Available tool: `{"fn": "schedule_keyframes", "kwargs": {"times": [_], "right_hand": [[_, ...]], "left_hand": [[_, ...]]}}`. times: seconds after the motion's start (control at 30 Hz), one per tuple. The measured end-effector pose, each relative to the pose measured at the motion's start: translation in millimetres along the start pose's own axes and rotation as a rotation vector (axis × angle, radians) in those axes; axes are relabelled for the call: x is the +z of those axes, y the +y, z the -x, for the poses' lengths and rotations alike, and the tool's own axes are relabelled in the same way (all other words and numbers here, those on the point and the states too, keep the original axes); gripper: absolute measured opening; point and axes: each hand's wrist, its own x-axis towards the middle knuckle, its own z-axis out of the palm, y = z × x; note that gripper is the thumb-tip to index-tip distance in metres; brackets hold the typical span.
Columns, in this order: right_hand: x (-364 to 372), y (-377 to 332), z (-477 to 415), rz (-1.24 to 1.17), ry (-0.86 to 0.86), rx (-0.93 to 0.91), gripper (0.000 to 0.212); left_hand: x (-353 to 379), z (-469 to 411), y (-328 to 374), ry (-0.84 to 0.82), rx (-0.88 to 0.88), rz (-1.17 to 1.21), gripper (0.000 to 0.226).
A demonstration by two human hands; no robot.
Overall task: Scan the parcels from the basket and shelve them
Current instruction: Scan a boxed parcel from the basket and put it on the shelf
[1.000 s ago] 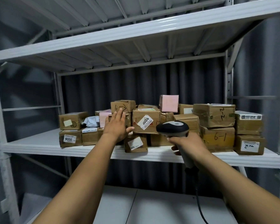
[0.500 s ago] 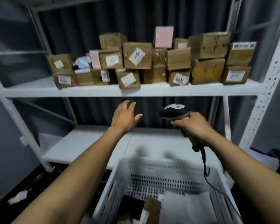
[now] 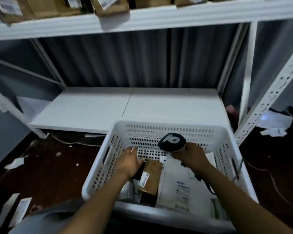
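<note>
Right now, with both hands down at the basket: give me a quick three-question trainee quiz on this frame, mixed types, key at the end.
1. True or false: the scanner is held in the left hand.
2. The brown parcel at the left hand lies: A on the upper shelf; B in the basket; C in the right hand.
3. Fill in: the basket's colour is ____.
Key: 1 false, the right hand holds the scanner; 2 B; 3 white.
</note>
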Motion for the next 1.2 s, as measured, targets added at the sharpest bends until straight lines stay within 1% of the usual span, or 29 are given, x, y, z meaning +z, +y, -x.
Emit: {"fn": "schedule_keyframes", "kwargs": {"times": [0.17,0.27,0.37,0.47,0.57,0.67,0.73,0.83,0.9,1.0,1.03,1.1,1.17,1.2], "right_hand": [[31.6,68.7,-26.9,-0.009,0.004,0.117,0.026],[40.7,101.0,-46.2,-0.033,0.009,0.166,0.032],[47.5,128.9,-64.7,-0.029,0.018,0.214,0.029],[52.6,148.9,-78.8,-0.053,0.022,0.263,0.027],[56.3,165.6,-85.7,-0.112,0.041,0.312,0.036],[58.1,172.7,-87.3,-0.130,0.054,0.344,0.039],[56.6,171.2,-86.7,-0.143,0.064,0.364,0.039],[52.4,159.7,-82.4,-0.175,0.066,0.358,0.041],[47.2,143.9,-77.9,-0.218,0.071,0.344,0.041],[37.0,113.3,-70.9,-0.296,0.076,0.318,0.023],[32.5,100.9,-68.0,-0.321,0.076,0.305,0.021],[23.8,80.3,-64.2,-0.356,0.073,0.267,0.026],[11.2,55.7,-56.7,-0.355,0.058,0.222,0.033],[3.4,43.8,-52.3,-0.342,0.047,0.196,0.033]], "left_hand": [[77.6,-18.4,4.2,-0.156,-0.063,0.035,0.064],[113.3,-34.7,10.6,-0.217,-0.124,0.073,0.069],[148.1,-53.0,13.0,-0.274,-0.204,0.112,0.079],[171.4,-65.5,13.6,-0.289,-0.259,0.116,0.089],[194.0,-74.6,13.4,-0.357,-0.333,0.095,0.107],[207.0,-77.1,16.5,-0.431,-0.377,0.064,0.123],[205.6,-77.4,21.0,-0.414,-0.382,0.068,0.125],[192.4,-76.2,24.1,-0.332,-0.391,0.154,0.125],[176.5,-71.5,24.9,-0.312,-0.393,0.191,0.126],[148.7,-59.2,31.7,-0.316,-0.414,0.291,0.126],[137.3,-53.7,35.5,-0.294,-0.422,0.339,0.125],[117.0,-42.9,46.7,-0.231,-0.429,0.421,0.121],[93.8,-29.8,58.3,-0.155,-0.404,0.502,0.112],[80.5,-22.9,64.5,-0.117,-0.382,0.538,0.107]]}}
